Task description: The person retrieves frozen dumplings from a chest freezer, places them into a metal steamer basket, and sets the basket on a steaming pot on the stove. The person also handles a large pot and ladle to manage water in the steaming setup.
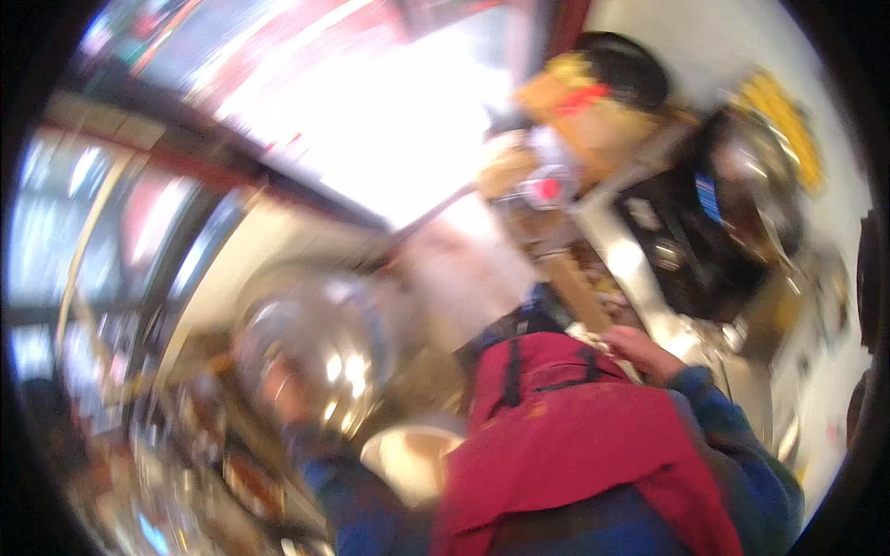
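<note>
My left hand is against a large shiny metal bowl at the lower left; the bowl looks gripped near its side, though blur hides the fingers. At the near edge of a counter, beside a light brown board, is my right hand. Its fingers are curled, and I cannot tell whether it holds something small. A red apron covers my front, over dark plaid sleeves.
A black cooktop carries a shiny pan on the right. Beyond it are a wooden board and a black round pan. A white round container stands below the bowl. Bright windows and cluttered shelves lie left.
</note>
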Available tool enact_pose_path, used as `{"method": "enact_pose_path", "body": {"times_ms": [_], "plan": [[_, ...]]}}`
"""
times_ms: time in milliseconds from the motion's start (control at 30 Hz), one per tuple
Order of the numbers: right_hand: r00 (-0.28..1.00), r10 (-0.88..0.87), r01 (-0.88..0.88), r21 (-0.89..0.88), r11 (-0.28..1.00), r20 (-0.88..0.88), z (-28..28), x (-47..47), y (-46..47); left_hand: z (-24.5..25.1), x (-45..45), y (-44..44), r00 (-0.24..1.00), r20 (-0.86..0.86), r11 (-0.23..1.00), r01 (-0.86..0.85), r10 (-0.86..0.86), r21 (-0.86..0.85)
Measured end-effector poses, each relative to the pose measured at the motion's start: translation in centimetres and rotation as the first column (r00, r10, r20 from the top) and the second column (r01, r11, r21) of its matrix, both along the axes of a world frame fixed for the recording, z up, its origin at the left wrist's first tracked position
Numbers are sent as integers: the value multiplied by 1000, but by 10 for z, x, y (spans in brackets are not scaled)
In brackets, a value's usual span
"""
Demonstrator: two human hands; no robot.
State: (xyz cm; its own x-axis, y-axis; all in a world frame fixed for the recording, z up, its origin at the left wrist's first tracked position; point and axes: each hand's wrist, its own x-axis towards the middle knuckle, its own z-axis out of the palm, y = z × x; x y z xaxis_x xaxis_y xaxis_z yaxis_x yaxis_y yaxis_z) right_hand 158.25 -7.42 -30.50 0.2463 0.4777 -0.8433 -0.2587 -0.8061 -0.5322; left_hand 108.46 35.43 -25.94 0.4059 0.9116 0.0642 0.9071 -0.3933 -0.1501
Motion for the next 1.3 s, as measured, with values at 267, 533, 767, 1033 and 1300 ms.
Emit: {"method": "enact_pose_path", "body": {"times_ms": [267, 533, 767, 1033, 1300], "plan": [[983, -104, 51, 315, 948, 153, -42, -81, -52, 21, 103, -25, 793, 557, 969, 210, -247, 130], [883, -288, 150, 360, 921, 370, -38, -167, -99, 19, 194, -29, 605, 639, 843, 522, -474, 131], [765, -577, 525, 241, 816, 286, -63, -194, -151, 25, 260, -75, 410, 704, 669, 733, -579, 123], [689, -617, 640, 79, 764, 381, -73, -291, -272, -15, 316, -208, 327, 791, 58, 935, -518, -349], [-6, -910, 971, 219, 94, 415, -78, -401, -400, 26, 378, -575, -173, 752, -749, 373, -636, -547]]}}
